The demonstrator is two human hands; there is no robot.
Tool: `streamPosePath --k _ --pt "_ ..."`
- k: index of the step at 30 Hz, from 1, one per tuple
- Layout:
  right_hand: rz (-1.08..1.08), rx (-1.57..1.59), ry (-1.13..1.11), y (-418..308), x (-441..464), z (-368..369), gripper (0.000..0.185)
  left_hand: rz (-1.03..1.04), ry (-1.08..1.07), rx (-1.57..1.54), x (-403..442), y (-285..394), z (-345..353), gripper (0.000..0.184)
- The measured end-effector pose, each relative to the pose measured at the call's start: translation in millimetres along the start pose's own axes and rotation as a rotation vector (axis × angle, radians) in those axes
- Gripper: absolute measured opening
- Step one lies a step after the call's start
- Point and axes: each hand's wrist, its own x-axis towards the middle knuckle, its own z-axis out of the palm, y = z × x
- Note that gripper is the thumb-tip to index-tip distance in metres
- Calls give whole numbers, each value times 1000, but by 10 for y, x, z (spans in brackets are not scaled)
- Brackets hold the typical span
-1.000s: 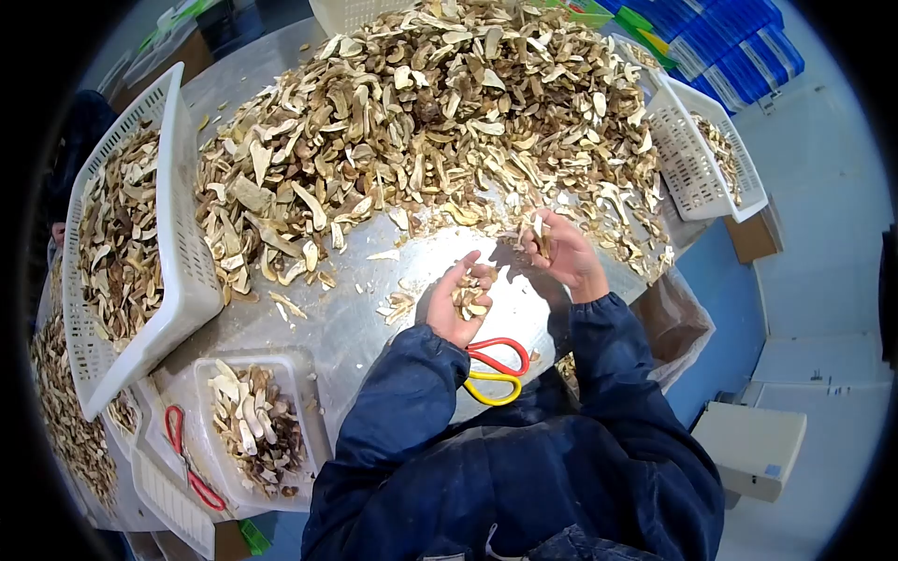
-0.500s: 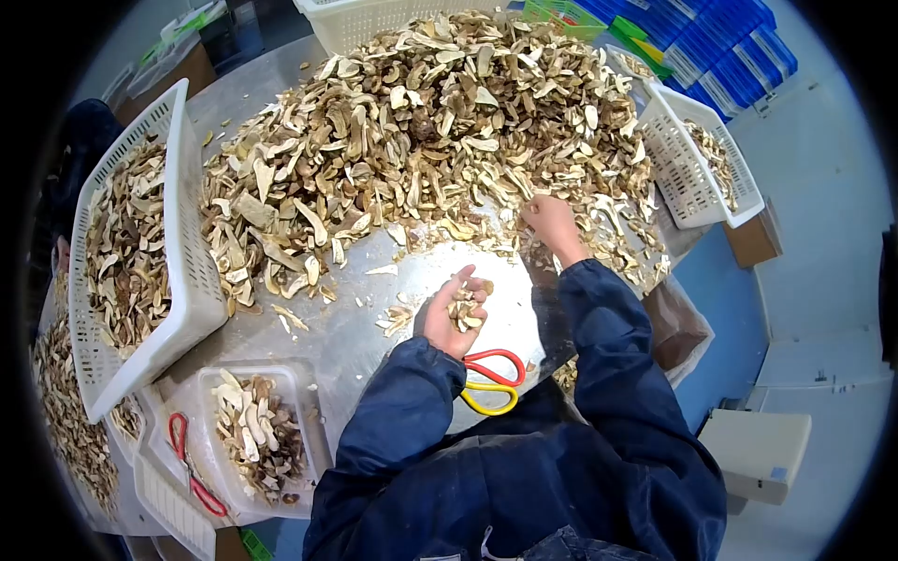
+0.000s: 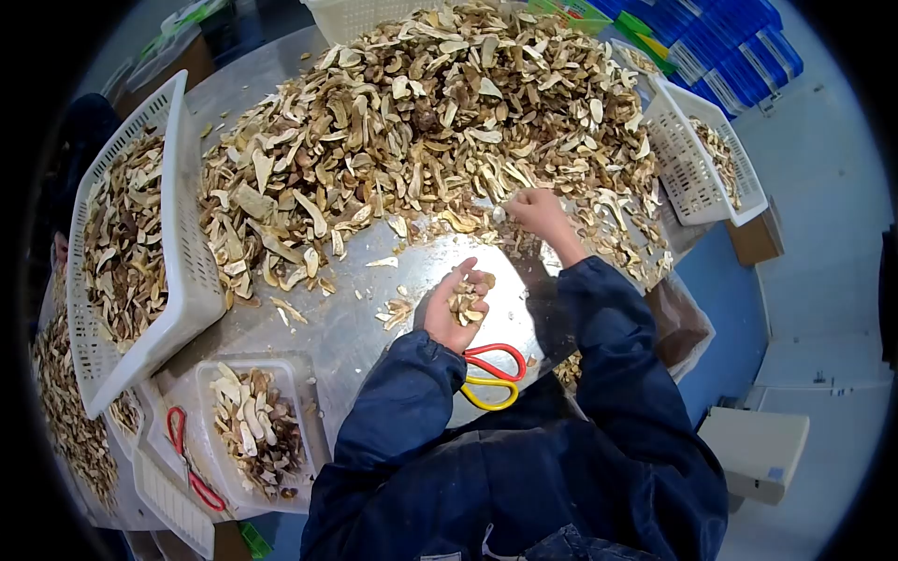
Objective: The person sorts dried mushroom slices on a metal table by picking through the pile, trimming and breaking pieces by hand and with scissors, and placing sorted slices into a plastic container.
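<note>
Several dried mushroom slices (image 3: 465, 301) lie in my left hand (image 3: 453, 313), its fingers curled up around them above the metal table. Just below that wrist are scissor handles (image 3: 496, 363), one red and one yellow, partly hidden by the sleeve. My right hand (image 3: 543, 215) is at the near edge of the big heap of dried mushroom slices (image 3: 421, 122). Its fingers are pinched together at the pile, and what they hold, if anything, is too small to make out. A few loose slices (image 3: 397, 310) lie on the metal left of my left hand.
A tilted white basket (image 3: 192, 234) full of slices stands at left. Below it are a clear tub (image 3: 309, 411) of slices and red-handled scissors (image 3: 178, 430). Another white basket (image 3: 669, 154) is at right, with blue crates (image 3: 720, 56) behind it. At far left sits a person's dark sleeve (image 3: 84, 140).
My right hand has shifted slightly left and down along the edge of the heap. My left hand keeps its slices and has barely moved.
</note>
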Motion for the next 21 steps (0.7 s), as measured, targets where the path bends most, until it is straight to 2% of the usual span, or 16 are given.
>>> streamPosePath --k 1,2,6,7,9,12,15,19,20,21 --pt "-37 -314 103 -102 2 93 31 0 -2 0 2 1 -1 26" --pt "-67 -458 185 -165 -18 192 39 -1 -2 1 0 -2 -3 26" --pt "-140 -668 201 -175 -43 360 27 19 -14 41 -1 -18 -13 28" --pt "-58 -40 38 -93 -52 151 23 13 -15 38 6 -9 -27 26" --pt "129 424 -75 -60 -77 51 18 7 -11 32 3 -4 -36 25" --pt "95 1138 -279 50 -101 -73 15 8 -2 29 -3 -4 8 25" --pt "56 568 -181 -38 -8 91 15 3 0 27 -11 -13 1 26" --pt "-419 -374 119 -191 57 404 18 19 -14 29 -7 -13 11 27" --pt "-356 -399 71 -218 43 409 20 20 -12 28 -13 -17 21 28" --pt "-266 -192 12 -268 25 367 19 21 -6 33 -19 -17 23 28"
